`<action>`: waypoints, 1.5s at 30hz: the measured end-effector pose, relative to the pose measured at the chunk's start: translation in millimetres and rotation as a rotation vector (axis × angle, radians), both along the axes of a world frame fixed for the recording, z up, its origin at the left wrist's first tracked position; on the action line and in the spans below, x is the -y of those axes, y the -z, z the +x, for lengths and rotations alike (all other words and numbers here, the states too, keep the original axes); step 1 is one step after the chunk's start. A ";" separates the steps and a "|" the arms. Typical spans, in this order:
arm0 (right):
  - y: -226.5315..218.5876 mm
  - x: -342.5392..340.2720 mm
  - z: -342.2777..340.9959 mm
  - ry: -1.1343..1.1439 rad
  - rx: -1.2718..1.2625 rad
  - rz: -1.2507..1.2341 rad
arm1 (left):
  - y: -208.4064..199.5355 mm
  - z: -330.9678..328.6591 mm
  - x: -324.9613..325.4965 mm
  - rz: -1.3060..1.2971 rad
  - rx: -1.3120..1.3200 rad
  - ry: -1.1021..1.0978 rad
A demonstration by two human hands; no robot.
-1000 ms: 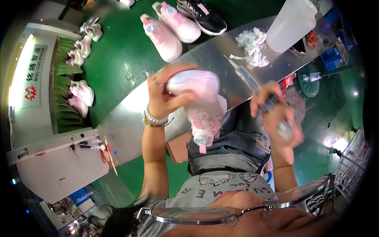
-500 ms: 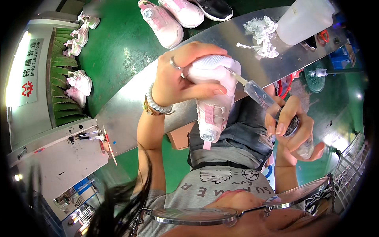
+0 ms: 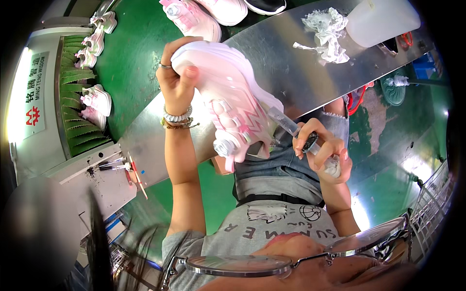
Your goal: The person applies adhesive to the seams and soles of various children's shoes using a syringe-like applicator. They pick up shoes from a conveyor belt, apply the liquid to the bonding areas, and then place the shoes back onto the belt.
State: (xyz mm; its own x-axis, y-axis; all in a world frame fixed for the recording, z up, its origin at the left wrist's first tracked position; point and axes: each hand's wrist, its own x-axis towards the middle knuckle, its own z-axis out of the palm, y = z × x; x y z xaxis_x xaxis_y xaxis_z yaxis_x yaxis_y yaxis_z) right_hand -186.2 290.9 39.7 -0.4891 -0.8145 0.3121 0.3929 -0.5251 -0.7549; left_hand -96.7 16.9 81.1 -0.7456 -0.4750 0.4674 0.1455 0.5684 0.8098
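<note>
My left hand (image 3: 178, 80) is closed round the toe end of a pale pink and white sneaker (image 3: 232, 85), thumb on the upper. The shoe is tilted with its side turned up; its lace dial and pull tab point toward my body. In my right hand (image 3: 327, 153) is a clear syringe (image 3: 282, 120) with a dark ring round its barrel, the fingers wrapped about it. The syringe's front end is close against the sole edge near the heel. Its tip cannot be made out, nor whether it touches the shoe.
A metal bench (image 3: 272, 48) runs across in front of me. Crumpled white tissue (image 3: 326, 34) and a white plastic container (image 3: 383, 22) stand at its right. Further pink sneakers (image 3: 194, 19) and a black shoe (image 3: 266, 6) are at the far edge. Pens (image 3: 112, 166) lie on the left panel.
The sneaker has been turned from sole-up to side-up and shifted left, with my left hand now nearer its toe. My right hand and the syringe have moved left.
</note>
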 end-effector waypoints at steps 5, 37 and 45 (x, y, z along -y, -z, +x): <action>0.7 -13.9 5.6 -0.026 -0.005 0.084 | 24.5 4.5 13.5 0.230 -0.166 -0.017; -28.8 -22.6 31.1 -0.036 -0.025 0.367 | 80.6 169.7 -150.4 1.407 0.481 -0.028; -62.8 -46.4 23.8 0.020 -0.032 0.461 | 99.5 93.9 -181.7 1.794 0.158 0.351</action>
